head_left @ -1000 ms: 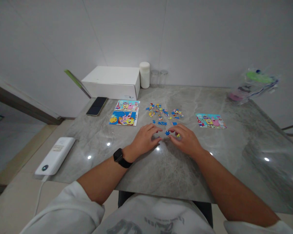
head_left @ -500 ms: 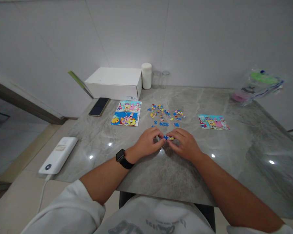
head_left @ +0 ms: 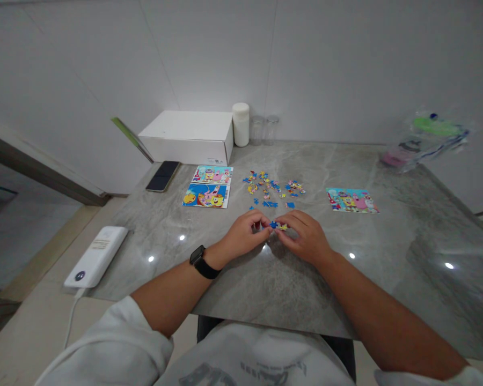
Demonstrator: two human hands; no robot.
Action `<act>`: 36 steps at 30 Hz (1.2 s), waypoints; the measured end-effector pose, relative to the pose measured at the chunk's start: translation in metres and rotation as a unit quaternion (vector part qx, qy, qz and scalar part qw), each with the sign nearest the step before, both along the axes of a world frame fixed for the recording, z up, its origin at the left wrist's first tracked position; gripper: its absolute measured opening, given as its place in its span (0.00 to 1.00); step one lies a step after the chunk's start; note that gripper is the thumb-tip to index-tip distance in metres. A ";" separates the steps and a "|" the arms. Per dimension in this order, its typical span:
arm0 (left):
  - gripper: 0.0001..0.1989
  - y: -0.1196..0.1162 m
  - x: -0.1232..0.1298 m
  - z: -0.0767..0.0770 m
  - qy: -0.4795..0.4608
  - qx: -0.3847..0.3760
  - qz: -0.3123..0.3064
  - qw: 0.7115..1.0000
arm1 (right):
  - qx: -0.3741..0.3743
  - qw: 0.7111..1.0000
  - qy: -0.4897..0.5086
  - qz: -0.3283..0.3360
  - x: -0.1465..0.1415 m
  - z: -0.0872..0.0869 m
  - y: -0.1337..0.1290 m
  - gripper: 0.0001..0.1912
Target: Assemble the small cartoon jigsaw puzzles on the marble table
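Note:
Puzzle pieces (head_left: pixel 273 224), blue and yellow, are pinched between my two hands above the grey table. My left hand (head_left: pixel 247 233), with a black watch on its wrist, grips them from the left. On the other side, my right hand (head_left: pixel 304 235) has thumb and fingers closed on the yellowish part. The fingertips hide some of the pieces' edges. Just beyond the hands lie several loose pieces (head_left: pixel 270 204) and a further heap (head_left: pixel 261 183). A picture card (head_left: pixel 352 201) lies to the right, and two joined cartoon pictures (head_left: pixel 208 187) lie to the left.
At the back of the table (head_left: pixel 326 166) stand a white box (head_left: pixel 187 136), a white bottle (head_left: pixel 241 126) and two clear jars (head_left: pixel 271 131). A phone (head_left: pixel 163 176) and a white power bank (head_left: pixel 96 257) with a cable are on the left. A plastic bag (head_left: pixel 422 142) sits back right.
The blue piece between my fingertips is slightly higher in view and tilted a little differently. My hands have otherwise barely moved.

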State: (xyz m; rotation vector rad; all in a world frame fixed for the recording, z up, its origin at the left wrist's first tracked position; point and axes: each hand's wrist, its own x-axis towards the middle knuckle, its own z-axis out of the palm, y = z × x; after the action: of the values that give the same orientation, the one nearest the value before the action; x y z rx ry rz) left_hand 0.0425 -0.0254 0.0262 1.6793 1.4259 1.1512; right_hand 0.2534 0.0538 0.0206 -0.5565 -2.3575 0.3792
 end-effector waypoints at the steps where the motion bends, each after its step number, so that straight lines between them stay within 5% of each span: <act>1: 0.06 0.001 -0.001 -0.001 -0.016 -0.016 0.005 1.000 | -0.002 1.000 0.001 -0.003 0.000 0.000 0.000 0.07; 8: 0.15 0.009 -0.011 -0.001 -0.185 -0.119 0.042 0.975 | -0.020 0.999 -0.013 0.022 -0.002 -0.001 -0.002 0.12; 19: 0.16 0.016 -0.025 0.001 -0.220 -0.170 0.095 0.956 | -0.030 0.999 -0.020 0.038 -0.005 -0.001 -0.004 0.12; 22: 0.13 0.022 -0.045 0.002 -0.150 -0.179 0.131 0.963 | -0.035 0.998 -0.028 0.039 -0.004 -0.001 -0.001 0.12; 26: 0.10 0.031 -0.073 0.004 0.065 -0.130 0.171 0.974 | -0.031 0.998 -0.028 0.037 -0.002 -0.005 0.005 0.11; 32: 0.09 0.059 -0.090 0.004 0.285 -0.145 0.105 0.942 | -0.027 0.999 -0.011 0.032 0.000 -0.007 0.010 0.12; 36: 0.06 0.082 -0.089 0.008 0.331 -0.171 0.073 0.925 | -0.025 0.999 -0.009 0.035 0.001 -0.005 0.010 0.12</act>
State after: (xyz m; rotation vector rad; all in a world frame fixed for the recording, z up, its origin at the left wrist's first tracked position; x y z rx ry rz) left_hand -0.0467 0.0568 0.0343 1.7985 2.0479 0.3489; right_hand 0.2539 0.0637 0.0155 -0.5045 -2.3958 0.4674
